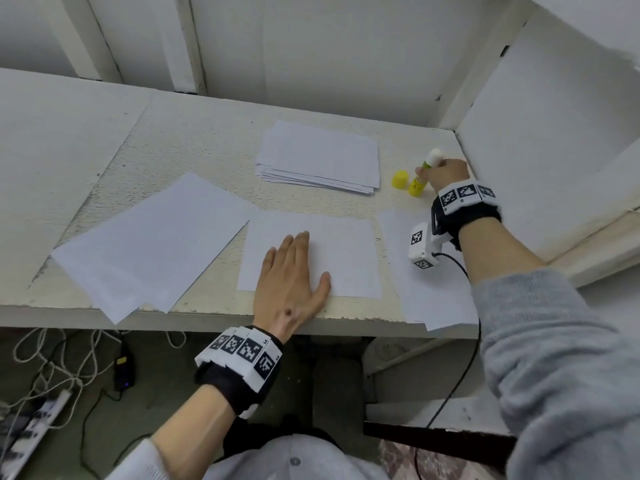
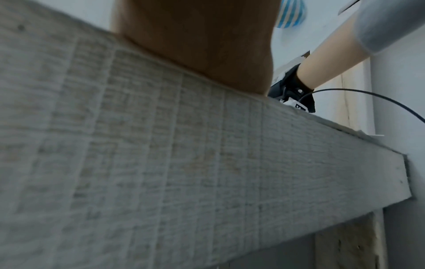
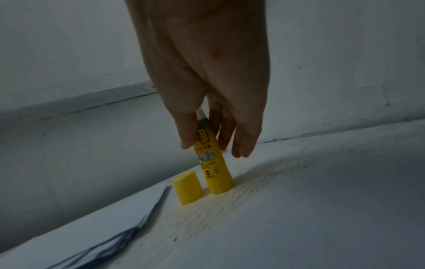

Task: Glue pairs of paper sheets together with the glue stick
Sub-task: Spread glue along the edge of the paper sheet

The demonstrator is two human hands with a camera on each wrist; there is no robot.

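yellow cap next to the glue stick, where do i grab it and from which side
Pinch the cap round its side wall, coming down from above. It stands upright, closed end up, on the table. The glue stick, gripped by the right hand, crowds one side.

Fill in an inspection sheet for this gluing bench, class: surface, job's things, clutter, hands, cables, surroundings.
Surface: rough off-white table, worn at the front edge.
Job's things: glue stick uncapped, base on the table, tilted; yellow cap standing beside it, apart; paper stack at the back; single sheet front centre; loose sheets at left, overhanging the edge; more sheets at right.
Clutter: nothing seen on the table.
Hands: left hand flat on the single sheet; right hand grips the glue stick.
Cables: black cable from the right wrist camera; white cords and a power strip on the floor.
Surroundings: white wall panels behind and at right.
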